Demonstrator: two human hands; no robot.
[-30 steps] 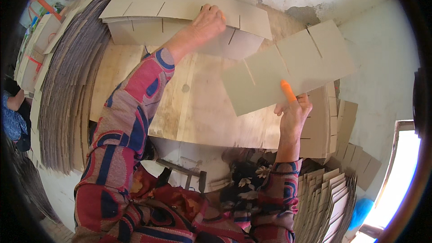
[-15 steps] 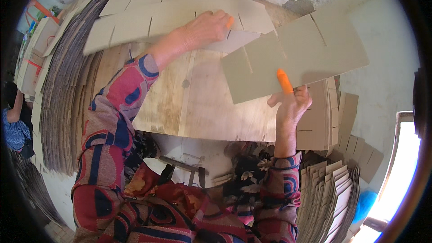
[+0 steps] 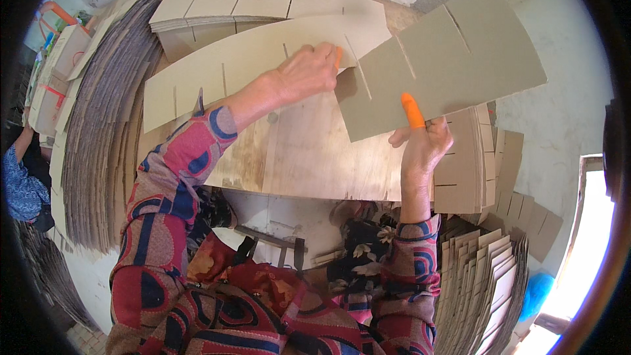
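Note:
My left hand (image 3: 303, 72), with an orange finger cover, is closed on the near edge of a long slotted cardboard strip (image 3: 200, 85), which is lifted and tilted above the wooden tabletop (image 3: 302, 154). My right hand (image 3: 427, 148) grips the lower edge of a shorter, greyish slotted cardboard piece (image 3: 440, 52); a bright orange cover sits on the finger lying across its face. The left corner of this piece overlaps the right end of the long strip. Whether their slots touch I cannot tell.
A stack of long slotted strips (image 3: 263, 0) lies at the table's far side. A tall cardboard pile (image 3: 102, 125) stands at left, and another stack (image 3: 457, 177) at right. Assembled partitions (image 3: 480, 283) are at lower right. At far left, a person's blue sleeve (image 3: 26, 184) shows.
My left hand has drawn the long strip off the far stack, nearer to me and to the right. The shorter piece has tilted up slightly and its corner now overlaps the strip.

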